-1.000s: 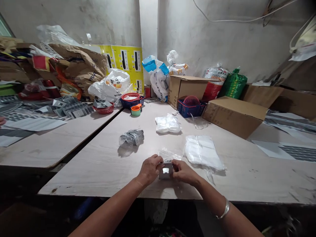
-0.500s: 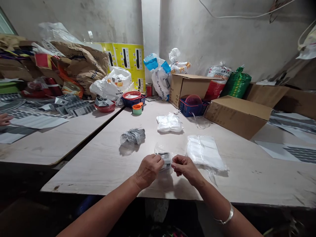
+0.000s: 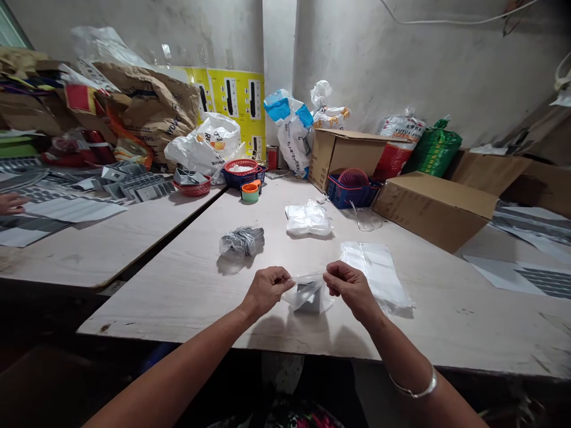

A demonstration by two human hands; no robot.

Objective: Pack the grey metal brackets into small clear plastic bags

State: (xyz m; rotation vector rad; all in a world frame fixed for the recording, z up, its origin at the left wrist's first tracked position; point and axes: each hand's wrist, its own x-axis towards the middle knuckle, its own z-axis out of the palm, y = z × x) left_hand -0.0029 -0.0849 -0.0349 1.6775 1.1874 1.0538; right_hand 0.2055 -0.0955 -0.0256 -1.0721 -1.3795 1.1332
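Note:
A small clear plastic bag (image 3: 307, 291) is stretched between my two hands near the table's front edge. Inside its lower part sits a dark grey piece (image 3: 308, 300), whose exact kind I cannot make out through the film. My left hand (image 3: 267, 290) pinches the bag's left corner. At the opposite corner, my right hand (image 3: 350, 288) grips the plastic between thumb and fingers. Just right of that hand lies a stack of flat clear bags (image 3: 377, 273). Farther off are a bundle of clear bags (image 3: 308, 219) and a filled bag of grey pieces (image 3: 241, 242).
Cardboard boxes (image 3: 435, 205) stand at the back right beside a blue basket (image 3: 350, 193). Rolls of tape (image 3: 250, 191) sit near a red basket (image 3: 241, 166). A gap (image 3: 167, 238) divides the two tables. Another person's hand (image 3: 12, 203) is among grey sheets at the far left.
Both hands have shifted from the grey piece up to the bag's edge and moved slightly apart. The bag is now pulled taut between them, and the view has tilted a little.

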